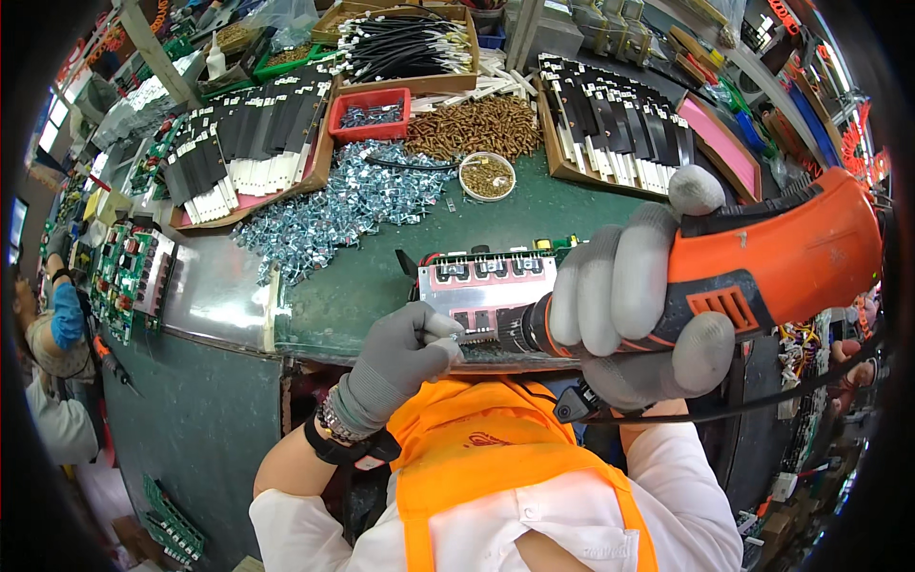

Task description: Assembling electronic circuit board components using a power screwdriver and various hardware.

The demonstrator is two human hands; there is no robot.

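Observation:
My right hand, in a grey glove, wraps round an orange and black power screwdriver that lies level and points left. Its bit reaches toward my left hand, also gloved in grey. There the thumb and fingertips pinch together on a small shiny metal piece beside the bit; its exact kind is too small to tell. Just beyond both hands, a circuit board with a silver metal plate and several black components sits at the bench's near edge. The screwdriver and my hand cover part of it.
On the green bench lie a heap of metal clips, a pile of brass-coloured parts, a white tub and a red bin. Boxes of black-sleeved strips stand behind. A co-worker's blue sleeve shows left.

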